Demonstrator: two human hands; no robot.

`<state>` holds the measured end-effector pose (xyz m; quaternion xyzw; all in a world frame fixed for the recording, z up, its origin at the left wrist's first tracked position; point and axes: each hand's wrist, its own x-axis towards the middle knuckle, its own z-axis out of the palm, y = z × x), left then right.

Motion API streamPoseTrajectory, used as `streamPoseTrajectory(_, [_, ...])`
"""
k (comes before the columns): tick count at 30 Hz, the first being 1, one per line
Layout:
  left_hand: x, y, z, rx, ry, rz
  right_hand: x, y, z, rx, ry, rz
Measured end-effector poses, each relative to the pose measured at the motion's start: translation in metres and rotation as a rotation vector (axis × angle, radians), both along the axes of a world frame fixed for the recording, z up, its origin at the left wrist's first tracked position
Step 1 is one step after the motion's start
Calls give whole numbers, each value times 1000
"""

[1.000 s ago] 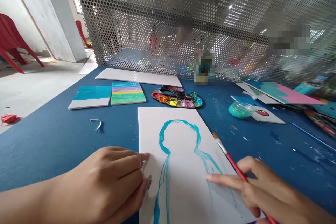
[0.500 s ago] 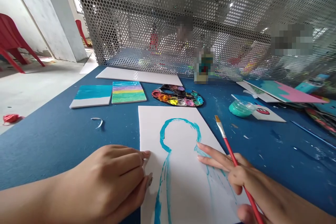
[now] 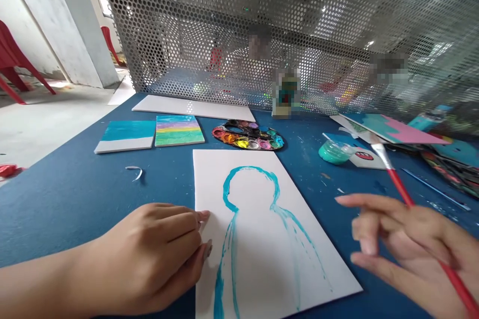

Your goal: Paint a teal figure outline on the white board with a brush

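The right hand (image 3: pixel 407 244) has room between the white board (image 3: pixel 254 244) and teal jar (image 3: pixel 334 152).

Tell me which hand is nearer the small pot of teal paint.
Right. The right hand, holding a red-handled paintbrush, is below and right of the small clear pot of teal paint, not touching it. The left hand is much farther, at the white sheet's left edge.

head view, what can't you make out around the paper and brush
All in the head view:
white sheet: lower end cut off by the bottom edge
red paintbrush: handle end cut off by the right edge
left hand: hides part of the sheet's left edge
upright item behind the palette: pixelated, kind unreadable
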<state>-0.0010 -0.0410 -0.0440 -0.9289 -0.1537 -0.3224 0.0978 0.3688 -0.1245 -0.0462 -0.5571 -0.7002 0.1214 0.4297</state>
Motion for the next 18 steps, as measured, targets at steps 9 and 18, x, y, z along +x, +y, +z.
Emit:
streamPoseTrajectory(9, [-5, -1, -1, 8, 3, 7, -30, 30, 15, -215, -23, 270])
streamPoseTrajectory(18, [-5, -1, -16, -8, 9, 50, -10, 7, -2, -81, -397, 566])
